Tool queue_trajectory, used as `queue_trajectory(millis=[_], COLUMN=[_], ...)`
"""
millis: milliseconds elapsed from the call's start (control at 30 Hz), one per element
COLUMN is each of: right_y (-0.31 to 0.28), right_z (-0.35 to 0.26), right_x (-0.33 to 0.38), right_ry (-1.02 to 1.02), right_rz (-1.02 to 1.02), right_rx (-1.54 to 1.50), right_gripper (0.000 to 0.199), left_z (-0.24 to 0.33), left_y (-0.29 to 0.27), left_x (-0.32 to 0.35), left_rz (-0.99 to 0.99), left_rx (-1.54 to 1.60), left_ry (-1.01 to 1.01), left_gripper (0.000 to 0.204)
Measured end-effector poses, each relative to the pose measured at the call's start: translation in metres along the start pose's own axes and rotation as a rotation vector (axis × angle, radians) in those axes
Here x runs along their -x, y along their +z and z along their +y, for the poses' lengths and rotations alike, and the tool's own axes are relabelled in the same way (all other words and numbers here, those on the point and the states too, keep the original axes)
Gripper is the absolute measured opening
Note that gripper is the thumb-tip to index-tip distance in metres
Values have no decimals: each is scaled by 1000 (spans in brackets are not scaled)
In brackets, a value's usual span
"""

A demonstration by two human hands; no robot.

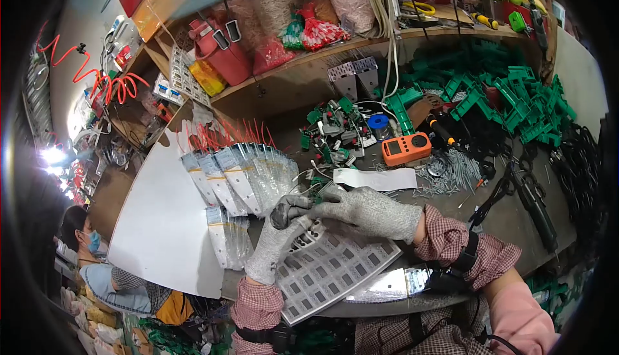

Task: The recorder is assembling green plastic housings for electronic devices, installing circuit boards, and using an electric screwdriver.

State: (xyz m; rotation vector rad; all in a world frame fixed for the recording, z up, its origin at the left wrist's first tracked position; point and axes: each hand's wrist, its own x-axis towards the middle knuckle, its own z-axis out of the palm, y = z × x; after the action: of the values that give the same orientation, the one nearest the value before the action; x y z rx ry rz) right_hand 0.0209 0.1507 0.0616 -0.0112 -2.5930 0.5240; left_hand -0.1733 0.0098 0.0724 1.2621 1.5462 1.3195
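Both my hands wear grey knit gloves and meet over the near middle of the bench. My left hand (278,239) has its fingers curled and pressed together, with darkened fingertips. Close against it, my right hand (377,213) bends its fingers inward in a pinch. Whatever lies between the fingertips is hidden or too small to tell. Beneath the hands lies a tilted grey sheet (342,271) printed with rows of dark rectangles, which look like labels. A flat silver piece in clear wrapping (385,287) rests beside the sheet, near the bench's front edge.
Left of my hands, bagged metal parts with red wires (235,178) lie partly on a white board (155,226). Beyond are a white strip (377,179), an orange meter (406,149), loose screws (451,174) and green plastic pieces (516,104). A power screwdriver (535,207) lies right. Another person (106,278) sits left.
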Motion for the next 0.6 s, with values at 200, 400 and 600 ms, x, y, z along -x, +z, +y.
queue_trajectory(millis=[200, 400, 600], right_y=[-8, -11, -4], right_z=[-5, -13, -1], right_x=[7, 13, 13], right_ry=[-134, -182, -171], right_rz=[47, 176, 276], right_rx=[-31, 7, 148], right_gripper=[44, 33, 22], left_z=[-11, -15, -7], left_y=[2, 8, 3], left_x=[-4, -2, -16], left_rz=[-146, -122, 458], left_rx=[136, 119, -903], left_ry=[8, -13, -71], left_gripper=[29, 29, 55])
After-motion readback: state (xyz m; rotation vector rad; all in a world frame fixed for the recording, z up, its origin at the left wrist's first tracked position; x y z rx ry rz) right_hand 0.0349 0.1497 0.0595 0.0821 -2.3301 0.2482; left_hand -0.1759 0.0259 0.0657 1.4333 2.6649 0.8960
